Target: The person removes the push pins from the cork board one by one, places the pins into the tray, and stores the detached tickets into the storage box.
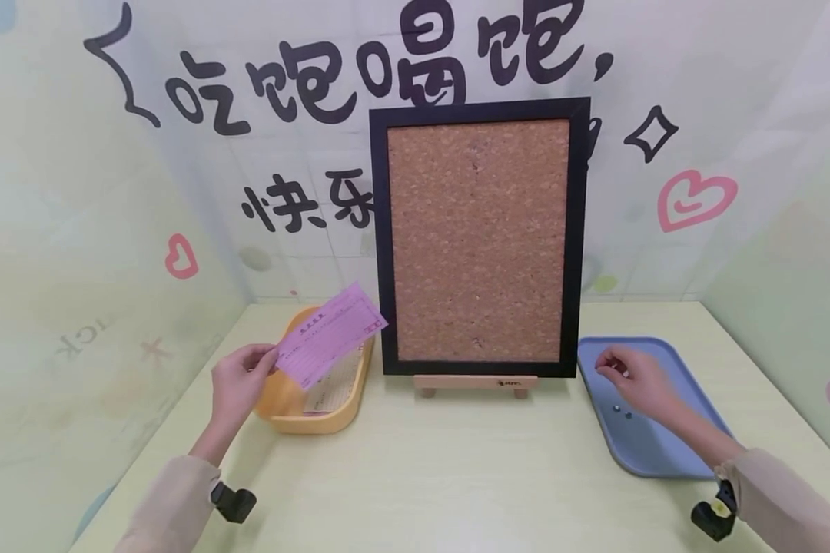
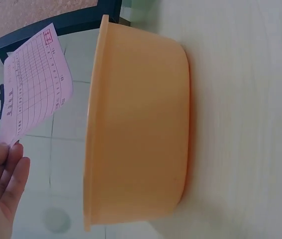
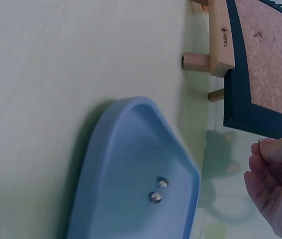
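My left hand pinches a pink receipt slip by its lower left corner. The printed slip tilts up to the right, above an orange basket; the left wrist view shows it raised beside the basket's rim. More printed paper lies inside the basket. Over the blue tray, my right hand has thumb and index finger pressed together on a small thumbtack, mostly hidden by the fingertips. Two silver thumbtacks lie in the tray.
A black-framed cork board stands upright on a small wooden easel between basket and tray. Behind it is a wall with black lettering and pink hearts. All of these stand on a pale table.
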The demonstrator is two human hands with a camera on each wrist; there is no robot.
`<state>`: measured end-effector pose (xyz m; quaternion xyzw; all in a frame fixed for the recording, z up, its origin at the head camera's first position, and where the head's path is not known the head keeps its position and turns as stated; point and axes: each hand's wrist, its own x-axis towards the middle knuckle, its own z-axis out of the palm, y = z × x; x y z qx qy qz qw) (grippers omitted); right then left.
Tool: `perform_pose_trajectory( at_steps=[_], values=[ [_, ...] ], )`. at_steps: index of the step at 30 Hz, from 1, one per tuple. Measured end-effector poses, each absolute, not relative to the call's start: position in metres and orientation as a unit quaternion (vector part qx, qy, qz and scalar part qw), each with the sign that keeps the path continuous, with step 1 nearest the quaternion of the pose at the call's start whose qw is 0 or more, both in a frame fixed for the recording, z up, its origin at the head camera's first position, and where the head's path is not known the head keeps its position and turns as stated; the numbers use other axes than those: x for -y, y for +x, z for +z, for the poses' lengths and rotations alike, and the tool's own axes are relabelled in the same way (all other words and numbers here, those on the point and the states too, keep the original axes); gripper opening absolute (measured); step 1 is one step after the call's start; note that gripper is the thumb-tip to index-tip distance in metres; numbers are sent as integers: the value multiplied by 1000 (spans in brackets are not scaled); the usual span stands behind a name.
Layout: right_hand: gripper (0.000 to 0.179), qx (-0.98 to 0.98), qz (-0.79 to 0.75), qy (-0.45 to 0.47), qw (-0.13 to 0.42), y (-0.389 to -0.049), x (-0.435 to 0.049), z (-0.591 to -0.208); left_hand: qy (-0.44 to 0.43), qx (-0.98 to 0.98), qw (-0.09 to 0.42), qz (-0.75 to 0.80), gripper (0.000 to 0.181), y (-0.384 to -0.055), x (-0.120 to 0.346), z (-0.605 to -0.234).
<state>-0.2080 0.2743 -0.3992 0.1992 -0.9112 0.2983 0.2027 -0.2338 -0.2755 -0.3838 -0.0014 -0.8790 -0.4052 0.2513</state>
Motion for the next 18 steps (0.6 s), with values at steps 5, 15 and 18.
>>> perform_pose_trajectory(
  at_steps=[5,15,18],
  values=[
    [10,919,287,189,191,-204,-285,-403,20,879,246,-408,16,-223,277,-380],
    [10,927,281,177,174,-198,-295,-412,35,888,227,-398,16,-223,282,-391],
    [9,929,277,175,170,-196,-295,-413,32,889,221,-399,16,-225,280,-396]
  ],
)
